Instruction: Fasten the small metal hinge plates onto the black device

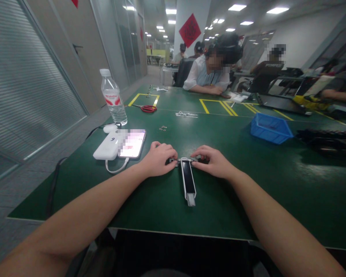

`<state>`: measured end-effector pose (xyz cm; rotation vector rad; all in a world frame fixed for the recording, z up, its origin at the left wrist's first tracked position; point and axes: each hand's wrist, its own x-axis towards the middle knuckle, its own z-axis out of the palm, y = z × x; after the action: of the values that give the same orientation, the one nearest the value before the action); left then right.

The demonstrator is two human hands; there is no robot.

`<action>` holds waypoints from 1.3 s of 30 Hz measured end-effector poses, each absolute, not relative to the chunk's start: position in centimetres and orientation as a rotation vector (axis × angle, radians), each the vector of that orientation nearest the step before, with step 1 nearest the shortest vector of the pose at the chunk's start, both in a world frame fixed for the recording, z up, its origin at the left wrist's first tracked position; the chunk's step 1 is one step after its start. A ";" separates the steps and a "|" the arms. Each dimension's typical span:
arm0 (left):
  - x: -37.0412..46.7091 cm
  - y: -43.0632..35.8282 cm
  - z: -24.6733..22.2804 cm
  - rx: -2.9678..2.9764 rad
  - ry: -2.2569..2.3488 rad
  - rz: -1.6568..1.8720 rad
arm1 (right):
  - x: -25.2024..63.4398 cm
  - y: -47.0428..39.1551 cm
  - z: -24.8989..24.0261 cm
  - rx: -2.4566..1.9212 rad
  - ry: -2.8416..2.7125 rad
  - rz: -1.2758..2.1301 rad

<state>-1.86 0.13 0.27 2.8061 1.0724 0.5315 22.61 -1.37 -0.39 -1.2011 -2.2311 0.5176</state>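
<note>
**Fingers pinch a thin crosspiece from both sides**

Our left hand's [159, 159] fingers close on the left end of the silvery crosspiece [185, 159]; our right hand's [215, 162] thumb and fingertips nip its right end. Between them, on the green table [150, 204], the slim white-edged piece with a black face [188, 177] points towards us, ending in a pale tip [191, 200].

We judge it light and stiff, its glossy face slippery and easily scratched. Its long white edges look like the surer hold; the crosspiece is narrow, and our fingertips hide its ends, so we cannot see how it is joined.

Further out, from the left, a white block [106, 148] lies beside a lit phone [136, 145], its white cable [115, 172] looping near our left wrist, where a sleeve or elbow could snag it. The water bottle [113, 102] stands behind them and could tip. Then come red-handled scissors [148, 109], small loose bits [162, 128], easily scattered, and thin white strips [187, 114]. A person [208, 77] leans on the far edge. The blue bin [269, 134] sits to the right, well apart from our hands.
</note>
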 end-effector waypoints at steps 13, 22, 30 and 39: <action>-1.9 0.1 0.3 2.809 1.053 0.508 | 22.5 -1.3 -0.6 -1.164 -2.235 0.575; -1.6 -0.1 0.5 2.807 1.068 0.507 | 22.2 -1.4 -0.5 -1.150 -2.235 0.565; -2.9 0.4 1.5 2.743 1.190 0.607 | 22.4 -1.4 -0.4 -1.158 -2.227 0.536; -3.6 1.7 0.8 2.697 1.515 0.497 | 22.4 -1.3 -0.4 -1.157 -2.188 0.482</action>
<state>-3.63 1.66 0.84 2.6968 1.5147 0.4972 22.41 -1.35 -0.36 -1.1572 -2.1881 0.4817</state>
